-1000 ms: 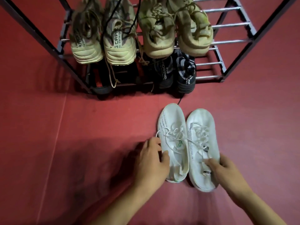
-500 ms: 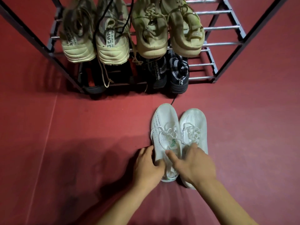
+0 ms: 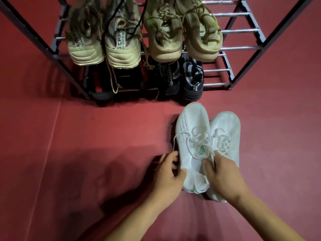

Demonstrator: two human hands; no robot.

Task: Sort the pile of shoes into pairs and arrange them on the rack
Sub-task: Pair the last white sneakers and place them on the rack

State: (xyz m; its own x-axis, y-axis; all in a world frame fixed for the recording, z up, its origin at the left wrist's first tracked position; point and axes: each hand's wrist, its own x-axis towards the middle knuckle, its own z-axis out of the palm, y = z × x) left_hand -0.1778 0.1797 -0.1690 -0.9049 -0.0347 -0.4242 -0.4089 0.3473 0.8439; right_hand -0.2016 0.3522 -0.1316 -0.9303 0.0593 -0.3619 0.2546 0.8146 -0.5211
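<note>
Your two forearms reach in from the bottom edge, over the red floor (image 3: 86, 153). Your left hand (image 3: 169, 174) grips the heel end of the left white shoe (image 3: 192, 136), thumb on the collar and fingers (image 3: 171, 156) curled round its outer side. Your right hand (image 3: 220, 176) lies across the heel of the right white shoe (image 3: 227, 129), its thumb hooked into the left shoe's opening and pinching the inner collar; the rest of its fingers are hidden behind the hand, so you cannot tell how they sit. The two white shoes lie side by side, touching, toes pointing toward the rack (image 3: 246, 49), just in front of its lower tier. Their laces are loose.

Farther on, the rack's lower tier holds a black knit pair (image 3: 182, 79) near the middle and darker shoes (image 3: 104, 80) to the left, mostly in shadow. On the tier above, heels toward you, sit four beige shoes: a lettered pair (image 3: 104, 44) on the left and a plainer pair (image 3: 182, 37) on the right, laces dangling down. The bars to the right of the shoes on both tiers show bare metal.
</note>
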